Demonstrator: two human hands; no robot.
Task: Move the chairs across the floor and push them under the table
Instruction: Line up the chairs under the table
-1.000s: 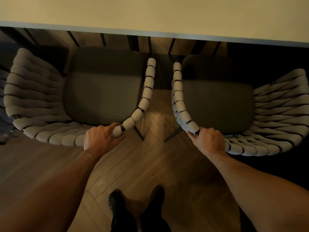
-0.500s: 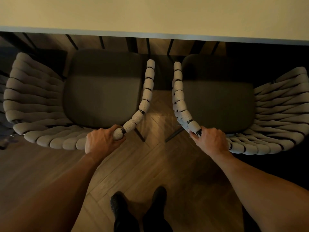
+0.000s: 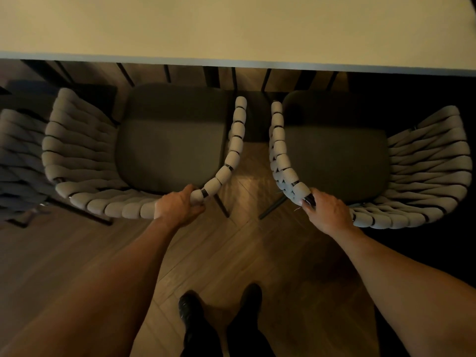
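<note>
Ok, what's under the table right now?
Below the table edge, dark thin legs and wood floor show. The left chair and right chair have their seats wholly in view, short of it. Anything deeper is covered by the tabletop.

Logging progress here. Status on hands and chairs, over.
Left hand grips left chair; right hand grips right chair. Both seats outside the table edge. Dark legs under table ahead, clearance unclear.

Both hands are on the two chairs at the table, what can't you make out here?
Head view:
Palms of the left hand and right hand: turned onto the backs of the left chair and right chair.
Floor right of the right chair: too dark.
Third chair: cut by the left edge, dim.
Far side of the table: beyond the top edge.
</note>
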